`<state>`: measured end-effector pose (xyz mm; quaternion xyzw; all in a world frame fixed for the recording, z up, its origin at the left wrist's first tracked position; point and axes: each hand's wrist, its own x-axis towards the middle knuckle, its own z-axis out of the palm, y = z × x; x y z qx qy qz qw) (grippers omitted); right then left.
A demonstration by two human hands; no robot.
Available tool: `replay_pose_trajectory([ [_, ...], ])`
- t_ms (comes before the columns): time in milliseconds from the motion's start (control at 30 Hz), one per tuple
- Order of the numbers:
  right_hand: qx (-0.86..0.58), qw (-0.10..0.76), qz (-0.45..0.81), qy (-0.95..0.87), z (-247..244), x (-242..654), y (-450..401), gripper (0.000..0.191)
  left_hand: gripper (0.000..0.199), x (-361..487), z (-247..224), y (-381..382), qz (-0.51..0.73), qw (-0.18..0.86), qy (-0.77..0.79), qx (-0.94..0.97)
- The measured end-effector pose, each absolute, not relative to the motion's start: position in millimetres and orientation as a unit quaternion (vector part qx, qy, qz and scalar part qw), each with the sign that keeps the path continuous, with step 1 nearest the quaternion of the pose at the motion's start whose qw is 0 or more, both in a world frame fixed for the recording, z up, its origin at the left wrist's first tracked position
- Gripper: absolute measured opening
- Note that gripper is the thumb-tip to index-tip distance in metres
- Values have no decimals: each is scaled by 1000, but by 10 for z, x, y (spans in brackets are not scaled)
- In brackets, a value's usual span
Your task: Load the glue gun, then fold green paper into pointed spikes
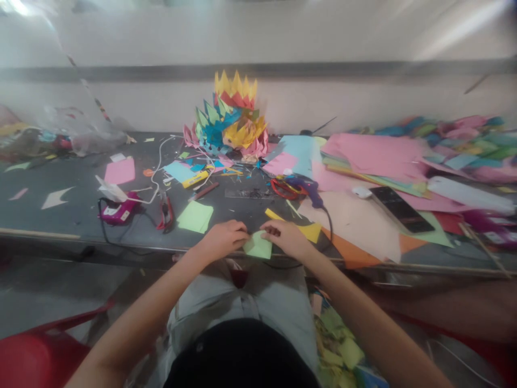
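Note:
A small light green piece of paper [258, 246] lies at the table's front edge, between my two hands. My left hand [226, 237] pinches its left corner, fingers bent together. On its upper right edge, my right hand [287, 236] presses with thumb and curled fingers. A stack of green paper squares [195, 216] sits just beyond my left hand. Yellow paper [310, 232] lies partly behind my right hand. Farther back, a purple glue gun [306, 186] rests beside red-handled scissors [285, 188].
A folded-paper construction [234, 124] in several colours stands at the back. Left are a magenta power strip [120, 210] and pliers [165, 213]. On the right are pink sheets [375, 153] and a phone [399, 209]. Paper scraps [341, 345] fill a container below the table.

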<state>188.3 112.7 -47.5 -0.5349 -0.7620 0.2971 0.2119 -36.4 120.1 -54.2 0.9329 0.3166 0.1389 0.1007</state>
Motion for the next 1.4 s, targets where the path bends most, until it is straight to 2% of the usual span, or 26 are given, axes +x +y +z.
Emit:
replay_pose_trajectory([
  [167,-523,213,328,-758,-447,1903,1183,9,22,-408,-482,1217,129,123,308,935],
  [300,-497,222,315,-777,-456,1913,1190,8,27,-256,-476,1216,119,110,366,917],
  [467,-445,215,274,-825,-509,1958,1189,16,21,-132,-551,1220,161,121,371,907],
  [1033,-315,186,170,-915,-584,2108,1265,39,21,-143,-575,1207,162,94,350,918],
  [1400,-317,177,160,-918,-644,2117,1306,33,22,-139,-600,1207,150,42,331,931],
])
